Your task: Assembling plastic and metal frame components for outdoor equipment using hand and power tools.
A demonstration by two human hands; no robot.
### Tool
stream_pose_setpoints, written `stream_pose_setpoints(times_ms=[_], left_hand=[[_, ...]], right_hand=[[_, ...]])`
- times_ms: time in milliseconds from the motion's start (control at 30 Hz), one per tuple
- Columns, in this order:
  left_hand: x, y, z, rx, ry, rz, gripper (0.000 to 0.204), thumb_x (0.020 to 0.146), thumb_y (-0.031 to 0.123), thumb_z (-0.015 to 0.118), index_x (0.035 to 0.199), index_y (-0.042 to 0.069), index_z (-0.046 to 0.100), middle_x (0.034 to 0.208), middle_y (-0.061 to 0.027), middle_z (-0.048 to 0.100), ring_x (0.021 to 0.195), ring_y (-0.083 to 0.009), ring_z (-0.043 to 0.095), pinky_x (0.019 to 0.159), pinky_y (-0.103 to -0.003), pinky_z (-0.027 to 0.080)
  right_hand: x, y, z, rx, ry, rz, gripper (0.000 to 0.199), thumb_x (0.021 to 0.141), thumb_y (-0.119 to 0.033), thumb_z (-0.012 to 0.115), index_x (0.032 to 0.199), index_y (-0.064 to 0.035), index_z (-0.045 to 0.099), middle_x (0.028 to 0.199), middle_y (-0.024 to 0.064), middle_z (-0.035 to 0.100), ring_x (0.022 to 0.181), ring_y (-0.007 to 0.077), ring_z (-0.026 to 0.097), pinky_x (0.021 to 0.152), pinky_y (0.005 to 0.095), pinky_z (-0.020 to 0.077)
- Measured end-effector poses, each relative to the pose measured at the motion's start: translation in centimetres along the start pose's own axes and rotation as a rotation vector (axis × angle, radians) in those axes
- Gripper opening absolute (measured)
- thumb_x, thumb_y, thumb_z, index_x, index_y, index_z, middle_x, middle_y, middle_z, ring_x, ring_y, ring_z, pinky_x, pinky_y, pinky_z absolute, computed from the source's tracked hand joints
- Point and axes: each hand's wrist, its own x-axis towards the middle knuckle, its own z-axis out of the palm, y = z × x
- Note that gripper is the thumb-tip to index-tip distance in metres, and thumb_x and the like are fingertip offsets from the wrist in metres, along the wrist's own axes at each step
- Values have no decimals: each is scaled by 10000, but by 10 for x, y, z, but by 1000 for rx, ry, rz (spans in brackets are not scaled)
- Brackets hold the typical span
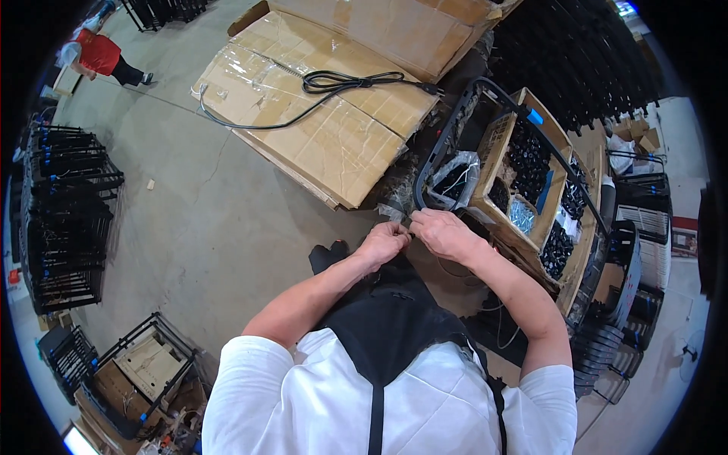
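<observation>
My left hand (384, 244) and my right hand (442, 232) meet in front of my dark apron (379, 318). Both have their fingers closed in a pinch, tips almost touching. Whatever sits between them is too small and hidden to make out. Just beyond my right hand is the rounded corner of a black tubular frame (419, 182), with a blue piece of tape on its far side. The frame leans over a wooden parts box (497, 152). Beside the frame's corner lies a clear plastic bag (457, 176) with dark things inside.
Ahead, a flat taped cardboard box (303, 114) carries a coiled black power cord (341, 82). The parts box has compartments of small black pieces (527, 159) and silvery screws (522, 215). Black metal frames (68, 212) stand stacked at left. A person in red (100, 54) is far left.
</observation>
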Motion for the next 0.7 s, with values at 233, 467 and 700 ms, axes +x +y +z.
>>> stream_pose_setpoints(times_ms=[233, 467, 700], left_hand=[[-2, 17, -1, -118, -90, -130, 169, 927, 175, 683, 970, 15, 717, 818, -32, 687, 718, -121, 580, 647, -292, 469], [-4, 15, -5, -220, -67, -210, 119, 970, 155, 675, 1019, 47, 692, 792, 0, 630, 632, -85, 533, 561, -248, 424], [-2, 24, -5, -110, -203, -264, 273, 1042, 180, 679, 1225, -18, 642, 989, -76, 714, 874, -154, 687, 800, -268, 545]], right_hand=[[-11, 2, 11, 17, 46, 109, 129, 891, -108, 592, 966, -29, 661, 1017, 125, 622, 1026, 311, 659, 870, 412, 569], [-46, -57, 51, 442, 298, 582, 297, 950, -194, 642, 1200, -35, 640, 1126, 213, 674, 1028, 404, 679, 859, 478, 565], [-36, 44, 233, 308, 519, 1311, 781, 886, -378, 728, 1486, 12, 417, 1084, 253, 743, 943, 475, 727, 875, 525, 586]])
